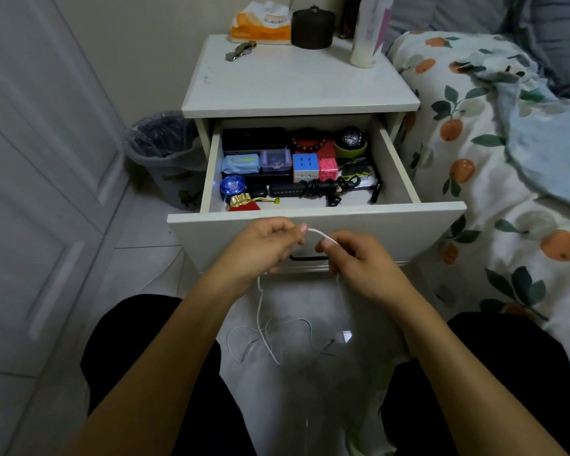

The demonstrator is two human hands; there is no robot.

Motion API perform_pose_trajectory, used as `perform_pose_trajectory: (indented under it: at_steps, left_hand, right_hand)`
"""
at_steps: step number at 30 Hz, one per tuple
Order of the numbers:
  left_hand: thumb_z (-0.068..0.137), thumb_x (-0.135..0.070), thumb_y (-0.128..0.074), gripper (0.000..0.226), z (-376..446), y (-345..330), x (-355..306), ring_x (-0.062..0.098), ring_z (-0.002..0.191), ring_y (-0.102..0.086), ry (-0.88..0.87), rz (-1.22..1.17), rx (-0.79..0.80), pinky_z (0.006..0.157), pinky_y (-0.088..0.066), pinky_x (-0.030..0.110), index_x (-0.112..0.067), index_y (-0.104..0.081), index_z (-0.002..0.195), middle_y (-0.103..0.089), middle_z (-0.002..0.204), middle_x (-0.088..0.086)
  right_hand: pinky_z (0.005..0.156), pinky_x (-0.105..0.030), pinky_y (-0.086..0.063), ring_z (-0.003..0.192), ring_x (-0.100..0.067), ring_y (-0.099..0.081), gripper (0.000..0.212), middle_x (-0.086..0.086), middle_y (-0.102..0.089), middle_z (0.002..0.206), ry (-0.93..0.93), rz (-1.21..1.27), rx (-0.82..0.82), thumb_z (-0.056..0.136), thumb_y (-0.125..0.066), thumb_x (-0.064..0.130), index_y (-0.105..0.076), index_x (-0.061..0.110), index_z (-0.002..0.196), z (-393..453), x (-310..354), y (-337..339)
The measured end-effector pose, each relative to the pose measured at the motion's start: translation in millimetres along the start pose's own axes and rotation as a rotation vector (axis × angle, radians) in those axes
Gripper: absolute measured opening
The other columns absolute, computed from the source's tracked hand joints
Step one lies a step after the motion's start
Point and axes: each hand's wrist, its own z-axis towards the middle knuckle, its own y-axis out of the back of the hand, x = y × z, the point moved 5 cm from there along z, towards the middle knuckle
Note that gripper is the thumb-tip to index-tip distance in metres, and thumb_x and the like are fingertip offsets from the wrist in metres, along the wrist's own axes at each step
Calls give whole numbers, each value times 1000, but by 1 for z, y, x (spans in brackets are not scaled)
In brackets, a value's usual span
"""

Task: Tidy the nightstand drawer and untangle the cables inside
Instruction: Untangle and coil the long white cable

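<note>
The white nightstand's drawer (316,213) stands pulled out. In front of its face, my left hand (264,250) and my right hand (359,261) each pinch a thin white cable (320,234) that arches between them. The cable's loose length hangs down and lies in loops on the pale floor (260,334) between my knees. Inside the drawer a bundle of black cables (326,187) lies near the front, beside a black bar-shaped device (285,189).
The drawer also holds a blue yo-yo (232,185), a red and gold pouch (242,203), cube puzzles (305,166), small boxes and a bead bracelet. A grey bin (165,153) stands at left, a bed (494,159) at right. Tissues, keys, a dark jar sit on top.
</note>
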Motion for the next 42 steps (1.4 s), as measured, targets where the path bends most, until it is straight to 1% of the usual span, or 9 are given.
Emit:
perform_pose_trajectory:
  at_steps: [6,11,16,23,26,29,32,36,42]
  left_hand:
    - [98,-26,-53,23,14,14,1,5,33,-23,96,-792,-72,30,-21,19,-12,-52,80,-33,46,-6]
    - [98,-24,-50,26,13,3,-2,5,32,-22,124,-923,-36,29,-20,19,-14,-50,74,-31,43,-7]
    - [98,-24,-49,27,8,3,-6,5,33,-22,98,-999,-32,31,-21,19,-14,-50,73,-30,45,-7]
    - [97,-23,-48,26,-7,13,7,6,35,-22,145,-858,-97,33,-20,19,-14,-48,72,-29,46,-6]
    - [97,-26,-52,29,-13,9,14,6,35,-23,204,-750,-63,33,-24,19,-15,-47,71,-29,45,-6]
    - [97,-26,-53,25,-18,5,20,7,37,-28,226,-648,-51,36,-29,20,-14,-52,75,-34,48,-5]
    - [97,-21,-51,19,-20,4,24,8,38,-29,227,-544,-81,36,-31,21,-8,-61,87,-38,50,-3]
    - [95,-15,-52,20,-21,-1,27,8,37,-28,230,-341,-97,37,-32,21,-4,-68,90,-41,48,-1]
    - [94,-15,-55,23,-20,-9,23,11,41,-35,151,-177,-37,39,-33,23,-8,-71,79,-45,52,2]
  right_hand:
    - [72,-40,-54,68,-15,-60,14,-7,-68,79,-182,-37,7,94,-62,26,-68,15,88,-4,-21,-5]
    - [57,-26,-50,56,-12,-53,37,-5,-72,85,-282,129,303,95,-57,12,-53,32,126,-13,-15,-45]
    - [60,-30,-51,60,-20,-61,26,-12,-70,86,-369,251,616,98,-43,2,-60,13,115,-23,-7,-71]
    - [64,-31,-58,70,-20,-73,27,-3,-75,75,-475,322,-27,92,-62,36,-70,12,84,-19,-35,-38]
    - [69,-33,-59,70,-20,-72,16,-4,-72,66,-449,389,-338,79,-79,22,-70,11,72,-26,-40,-24]
    - [78,-37,-60,79,-25,-73,28,-8,-74,76,-510,598,-501,74,-80,7,-61,13,94,-32,-42,-21]
    - [85,-32,-57,89,-23,-73,37,-10,-76,90,-497,794,-571,79,-78,7,-62,6,113,-36,-39,-21]
    - [73,-20,-55,80,-12,-68,15,-5,-75,85,-387,775,-621,84,-75,15,-75,11,99,-38,-30,-18]
    - [65,-12,-49,72,-6,-68,19,7,-74,79,-138,544,-240,95,-58,8,-71,22,96,-29,-4,-26]
